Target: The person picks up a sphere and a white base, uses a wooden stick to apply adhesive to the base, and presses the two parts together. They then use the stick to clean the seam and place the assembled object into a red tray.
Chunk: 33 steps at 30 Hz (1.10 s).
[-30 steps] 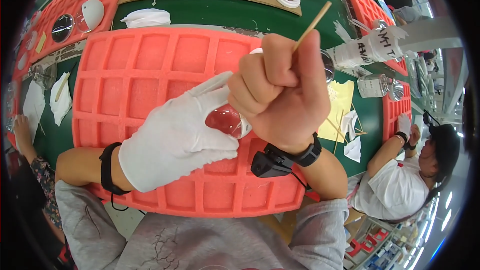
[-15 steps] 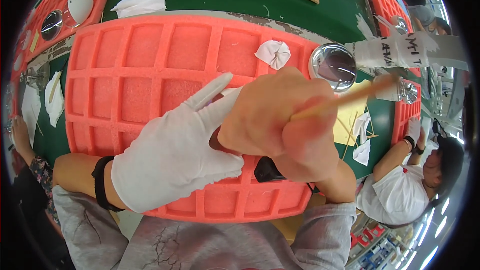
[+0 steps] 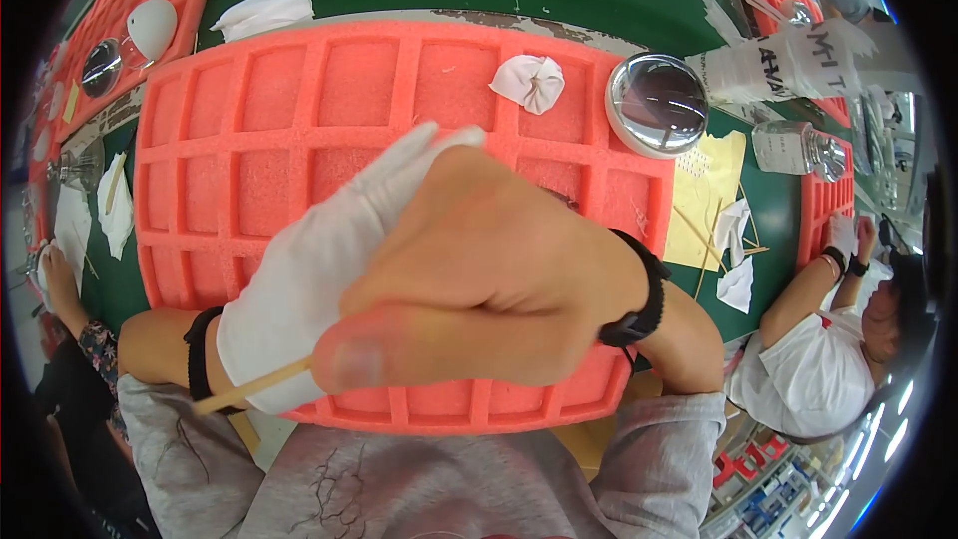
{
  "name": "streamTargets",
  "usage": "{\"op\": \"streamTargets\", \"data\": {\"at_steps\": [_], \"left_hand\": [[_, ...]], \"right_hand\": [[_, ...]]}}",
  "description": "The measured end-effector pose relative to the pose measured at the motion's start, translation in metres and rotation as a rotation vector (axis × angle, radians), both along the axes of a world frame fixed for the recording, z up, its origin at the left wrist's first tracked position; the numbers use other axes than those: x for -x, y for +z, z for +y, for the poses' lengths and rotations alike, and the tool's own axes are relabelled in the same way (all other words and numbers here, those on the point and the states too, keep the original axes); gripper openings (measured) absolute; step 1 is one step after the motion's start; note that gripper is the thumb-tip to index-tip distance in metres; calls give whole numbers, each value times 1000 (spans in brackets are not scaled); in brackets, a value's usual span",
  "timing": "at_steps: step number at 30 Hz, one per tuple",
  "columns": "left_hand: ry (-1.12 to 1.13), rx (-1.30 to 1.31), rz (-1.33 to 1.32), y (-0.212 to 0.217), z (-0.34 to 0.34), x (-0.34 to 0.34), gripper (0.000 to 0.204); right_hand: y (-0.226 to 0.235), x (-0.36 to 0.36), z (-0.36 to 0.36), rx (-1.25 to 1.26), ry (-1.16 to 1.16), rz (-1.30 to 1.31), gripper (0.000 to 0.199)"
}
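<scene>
My right hand, bare with a black wristband, is closed round a thin wooden stick, whose end points to the lower left. It crosses in front of my left hand, which wears a white glove. The left fingertips show just beyond the right knuckles, close together; its palm, thumb and whatever it holds are hidden. Both hands are above a red foam tray with square compartments. On the tray lie a crumpled white cloth and, at the far right corner, a round shiny glass lens.
Right of the tray, a yellow sheet carries several sticks and white scraps, with a clear bottle beyond. A plastic-wrapped pole stands there. Another person works at right; another person's arm shows at left.
My right hand has swung left and turned over in front of my left hand. The stick's end, which pointed to the upper right, now points to the lower left. The view has shifted slightly.
</scene>
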<state>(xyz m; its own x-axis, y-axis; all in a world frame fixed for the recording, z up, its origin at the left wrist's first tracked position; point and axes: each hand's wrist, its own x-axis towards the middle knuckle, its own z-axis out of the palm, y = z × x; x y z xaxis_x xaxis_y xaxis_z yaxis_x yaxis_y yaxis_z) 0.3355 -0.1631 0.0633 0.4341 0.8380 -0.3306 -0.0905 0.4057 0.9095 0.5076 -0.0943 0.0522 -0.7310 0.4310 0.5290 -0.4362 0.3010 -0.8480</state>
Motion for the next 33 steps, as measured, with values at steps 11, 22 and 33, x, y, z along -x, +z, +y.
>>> {"op": "streamTargets", "data": {"at_steps": [11,22,33], "left_hand": [[-241,-727,477,15,5,5,21],[-254,-700,460,10,1,11,7],[-204,-745,344,15,11,12,10]], "right_hand": [[-6,-4,16,766,351,287,55],[9,-3,12,885,156,367,51],[26,-1,5,966,45,488,43]]}}
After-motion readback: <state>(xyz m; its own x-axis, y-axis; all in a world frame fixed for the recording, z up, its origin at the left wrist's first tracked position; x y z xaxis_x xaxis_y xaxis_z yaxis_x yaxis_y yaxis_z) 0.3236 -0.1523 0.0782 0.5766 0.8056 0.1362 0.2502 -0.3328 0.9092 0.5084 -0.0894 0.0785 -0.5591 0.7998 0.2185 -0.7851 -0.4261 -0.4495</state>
